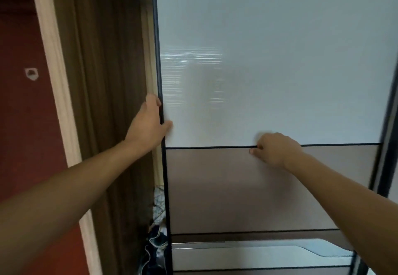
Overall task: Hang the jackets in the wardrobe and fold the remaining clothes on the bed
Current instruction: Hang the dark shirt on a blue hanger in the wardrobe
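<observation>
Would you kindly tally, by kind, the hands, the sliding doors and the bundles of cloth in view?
hands: 2, the left hand and the right hand
sliding door: 1
patterned cloth bundle: 1
Total: 4

You're working bare-armed: your left forearm (75, 188) and right forearm (344, 190) are uncovered skin right to the frame's edge. Your left hand (148, 122) and right hand (275, 150) are bare too, both slightly blurred at the fingertips.
</observation>
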